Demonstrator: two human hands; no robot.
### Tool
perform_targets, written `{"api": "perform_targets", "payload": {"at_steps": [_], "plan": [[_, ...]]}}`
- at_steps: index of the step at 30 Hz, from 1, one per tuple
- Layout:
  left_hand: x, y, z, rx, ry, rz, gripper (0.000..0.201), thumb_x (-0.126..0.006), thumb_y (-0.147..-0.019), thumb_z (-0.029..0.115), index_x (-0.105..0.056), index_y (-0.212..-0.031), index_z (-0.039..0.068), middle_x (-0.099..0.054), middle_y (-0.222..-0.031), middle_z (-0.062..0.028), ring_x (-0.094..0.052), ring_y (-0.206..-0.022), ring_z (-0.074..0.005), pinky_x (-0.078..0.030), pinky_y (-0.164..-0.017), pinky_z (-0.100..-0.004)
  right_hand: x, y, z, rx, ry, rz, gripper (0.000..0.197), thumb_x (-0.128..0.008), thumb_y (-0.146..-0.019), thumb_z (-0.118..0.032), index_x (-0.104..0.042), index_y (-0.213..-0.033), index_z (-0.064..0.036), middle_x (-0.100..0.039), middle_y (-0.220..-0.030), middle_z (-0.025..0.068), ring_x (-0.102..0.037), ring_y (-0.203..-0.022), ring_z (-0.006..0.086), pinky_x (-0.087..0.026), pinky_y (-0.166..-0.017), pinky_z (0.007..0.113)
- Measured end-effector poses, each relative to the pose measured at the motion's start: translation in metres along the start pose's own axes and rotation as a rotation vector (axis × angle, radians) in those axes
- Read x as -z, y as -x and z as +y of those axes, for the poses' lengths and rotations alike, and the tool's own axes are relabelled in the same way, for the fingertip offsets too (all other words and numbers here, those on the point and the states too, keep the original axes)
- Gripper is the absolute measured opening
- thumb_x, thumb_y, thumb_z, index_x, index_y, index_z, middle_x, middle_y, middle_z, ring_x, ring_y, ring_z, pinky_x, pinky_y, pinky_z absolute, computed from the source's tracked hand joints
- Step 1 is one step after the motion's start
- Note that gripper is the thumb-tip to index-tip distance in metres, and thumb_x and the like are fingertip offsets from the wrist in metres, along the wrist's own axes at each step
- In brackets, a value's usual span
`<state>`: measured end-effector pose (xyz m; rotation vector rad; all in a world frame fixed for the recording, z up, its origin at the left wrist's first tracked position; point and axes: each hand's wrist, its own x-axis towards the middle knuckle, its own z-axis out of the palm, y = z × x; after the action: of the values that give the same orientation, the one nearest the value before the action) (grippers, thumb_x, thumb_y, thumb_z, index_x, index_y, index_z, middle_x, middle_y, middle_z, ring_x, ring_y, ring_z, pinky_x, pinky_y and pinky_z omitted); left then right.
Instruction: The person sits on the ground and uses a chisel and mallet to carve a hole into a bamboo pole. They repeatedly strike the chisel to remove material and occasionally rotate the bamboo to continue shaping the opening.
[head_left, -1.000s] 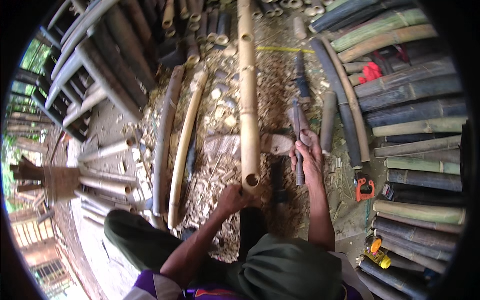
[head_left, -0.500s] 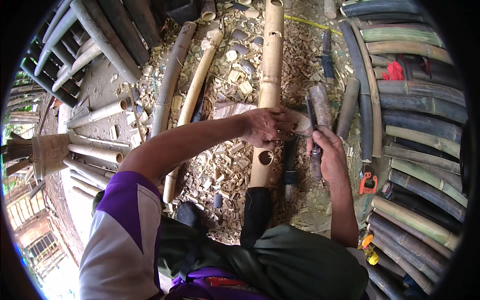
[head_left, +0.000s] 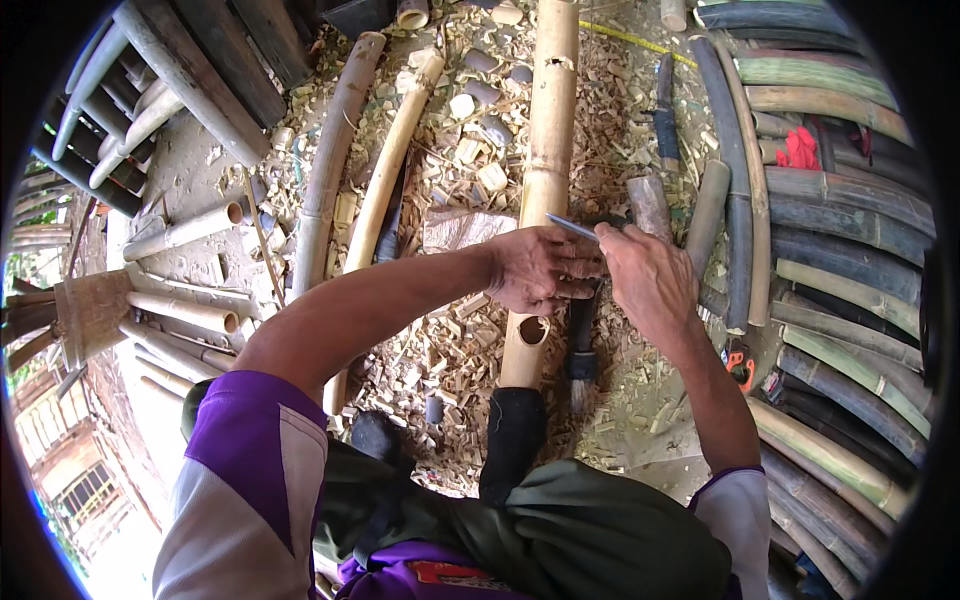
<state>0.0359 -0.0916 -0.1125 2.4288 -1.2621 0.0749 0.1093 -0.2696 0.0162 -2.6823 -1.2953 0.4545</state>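
A pale bamboo pole (head_left: 548,130) with a round hole near its lower end runs upright through the middle, ending by my dark-shod foot (head_left: 514,430). Across it lies my left hand (head_left: 540,270), its fingers bent to the right around something they mostly hide. Close against those fingertips, my right hand (head_left: 648,285) grips a narrow-bladed chisel (head_left: 572,226). Its blade sticks out to the left above the pole, and the handle is hidden in my palm. A dark-wrapped tool (head_left: 580,340) lies just right of the pole.
Wood chips (head_left: 430,350) cover the ground. A wood block (head_left: 465,228) sits left of the pole, beside two long bamboo pieces. A short bamboo log (head_left: 650,205) lies right of my hands. Stacked bamboo (head_left: 850,240) fills the right side, with an orange-handled tool (head_left: 740,368) near it.
My right hand has moved up and left to meet the left hand. The chisel has swung from upright to pointing left. A pale flat piece at the left fingers is now hidden.
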Motion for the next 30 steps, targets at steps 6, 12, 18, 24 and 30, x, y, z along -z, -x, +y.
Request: {"api": "perform_targets", "payload": {"at_steps": [6,12,18,24,30], "plan": [[0.013,-0.005,0.004,0.047,-0.024,-0.065,0.055,-0.065,-0.08,0.039,-0.064,-0.13,0.017,-0.06,-0.137,-0.0069,-0.048,-0.136,-0.0249,-0.036,-0.114,-0.0448,-0.004,-0.001,-0.012,0.132,0.285,0.024,0.026,-0.06,-0.086,-0.005,-0.067,-0.112,-0.0013,-0.069,-0.086,0.0159,-0.071,-0.077,0.0297,-0.057,-0.065,0.042],[0.035,-0.005,0.087,0.1,0.059,0.207,0.087,-0.079,-0.069,0.041,-0.048,-0.147,0.019,-0.046,-0.151,-0.0097,-0.038,-0.143,-0.0271,-0.028,-0.12,-0.0488,-0.002,0.035,0.075,0.059,0.272,-0.107,0.006,-0.066,-0.088,-0.004,-0.071,-0.091,-0.0051,-0.069,-0.072,0.0065,-0.067,-0.065,0.017,-0.055,-0.06,0.029],[0.056,-0.04,0.131,0.371,0.296,0.316,0.111,-0.086,-0.061,0.028,-0.03,-0.157,0.022,-0.031,-0.161,-0.0083,-0.027,-0.149,-0.0327,-0.021,-0.123,-0.0508,-0.024,0.07,0.015,-0.568,-1.624,0.27,0.027,-0.065,-0.096,-0.016,-0.059,-0.114,0.0034,-0.067,-0.098,0.0066,-0.065,-0.092,0.0144,-0.056,-0.077,0.031],[0.073,-0.014,0.121,0.394,0.164,0.497,0.091,-0.085,-0.059,0.027,-0.051,-0.142,0.014,-0.051,-0.142,-0.0133,-0.045,-0.136,-0.0311,-0.026,-0.119,-0.0528,-0.061,0.029,-0.024,-0.172,-1.871,0.181,0.038,-0.065,-0.094,-0.027,-0.051,-0.115,0.0023,-0.059,-0.101,0.0033,-0.061,-0.093,0.0164,-0.054,-0.085,0.032],[0.099,0.013,0.125,1.038,0.591,0.901,0.017,-0.069,-0.089,0.006,-0.061,-0.104,0.0,-0.066,-0.088,-0.0097,-0.063,-0.075,-0.0157,-0.053,-0.067,-0.0313,-0.139,0.03,-0.085,-0.463,-0.4,0.221,0.064,-0.08,-0.079,-0.038,-0.048,-0.115,0.0044,-0.06,-0.103,0.0232,-0.065,-0.094,0.0419,-0.057,-0.077,0.044]]}}
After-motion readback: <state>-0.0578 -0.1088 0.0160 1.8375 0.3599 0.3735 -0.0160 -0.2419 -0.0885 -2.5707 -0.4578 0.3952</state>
